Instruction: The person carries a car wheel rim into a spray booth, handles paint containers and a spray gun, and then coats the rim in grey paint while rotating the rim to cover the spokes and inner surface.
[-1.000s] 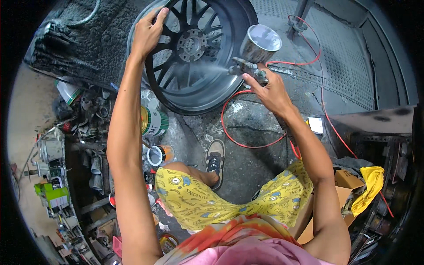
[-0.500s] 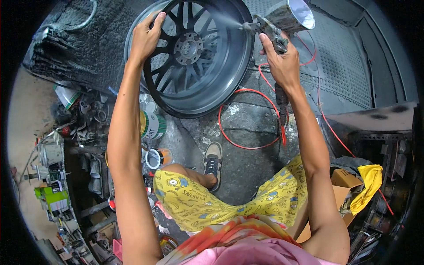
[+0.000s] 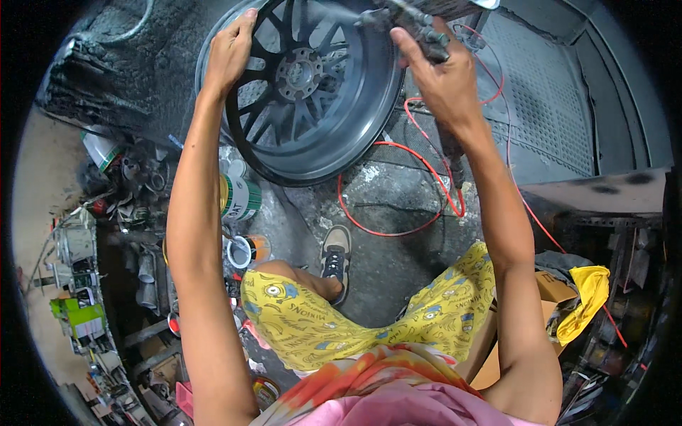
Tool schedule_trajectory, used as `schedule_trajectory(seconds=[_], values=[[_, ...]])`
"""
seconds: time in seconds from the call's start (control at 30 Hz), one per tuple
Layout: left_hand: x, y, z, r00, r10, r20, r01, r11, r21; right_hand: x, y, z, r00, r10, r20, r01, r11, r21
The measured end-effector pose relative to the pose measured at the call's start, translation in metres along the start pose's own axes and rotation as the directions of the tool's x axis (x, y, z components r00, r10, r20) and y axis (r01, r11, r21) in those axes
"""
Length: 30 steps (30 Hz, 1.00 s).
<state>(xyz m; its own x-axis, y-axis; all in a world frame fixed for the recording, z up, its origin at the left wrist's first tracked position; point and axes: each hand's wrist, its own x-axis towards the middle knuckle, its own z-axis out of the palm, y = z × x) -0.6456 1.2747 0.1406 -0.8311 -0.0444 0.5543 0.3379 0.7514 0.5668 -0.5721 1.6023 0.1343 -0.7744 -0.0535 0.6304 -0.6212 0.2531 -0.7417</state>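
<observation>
While gripping: left hand [image 3: 231, 53] fingers curled over the top rim of the dark grey multi-spoke alloy wheel [image 3: 305, 85], thumb on the outer edge, closed on it.
Right fingers: right hand [image 3: 444, 74] wrapped tight around the handle of a grey metal spray gun [image 3: 412, 21], index finger stretched forward along the gun body.
Spray gun: just right of the wheel's upper rim, nozzle toward the spokes, faint mist at the tip.
Wheel: upright, tilted, lower edge on the grimy floor.
Red hose [image 3: 398, 188]: loops on the floor below-right of the wheel.
Green-and-white paint can [image 3: 238, 197]: just below-left of the wheel.
Shoe [image 3: 334, 259]: black and tan sneaker, below the wheel.
Yellow rag [image 3: 586, 298]: well right of the wheel, far below it.
</observation>
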Motion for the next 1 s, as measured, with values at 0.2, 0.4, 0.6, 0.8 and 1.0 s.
schedule_trajectory(seconds=[0.2,0.4,0.6,0.8,1.0], values=[[-0.003,0.023,-0.003,0.981,-0.177,0.078,0.168,0.980,0.110,0.011,0.061,-0.027,0.992,0.123,-0.009,-0.120,0.946,-0.301],[-0.007,0.028,-0.007,0.995,-0.085,0.045,0.081,0.993,0.083,-0.015,0.095,-0.029,0.958,0.262,0.115,-0.200,0.902,-0.382],[0.000,0.020,-0.003,0.997,-0.071,0.036,0.067,0.991,0.113,-0.048,0.090,-0.020,0.797,0.480,0.367,-0.387,0.872,-0.301],[-0.002,0.022,-0.004,0.995,-0.091,0.029,0.088,0.992,0.087,-0.066,0.059,0.014,0.728,0.429,0.535,-0.441,0.890,-0.115],[-0.001,0.023,-0.001,0.995,-0.095,0.034,0.094,0.994,0.049,-0.067,0.015,0.030,0.859,0.295,0.419,-0.352,0.934,0.064]])
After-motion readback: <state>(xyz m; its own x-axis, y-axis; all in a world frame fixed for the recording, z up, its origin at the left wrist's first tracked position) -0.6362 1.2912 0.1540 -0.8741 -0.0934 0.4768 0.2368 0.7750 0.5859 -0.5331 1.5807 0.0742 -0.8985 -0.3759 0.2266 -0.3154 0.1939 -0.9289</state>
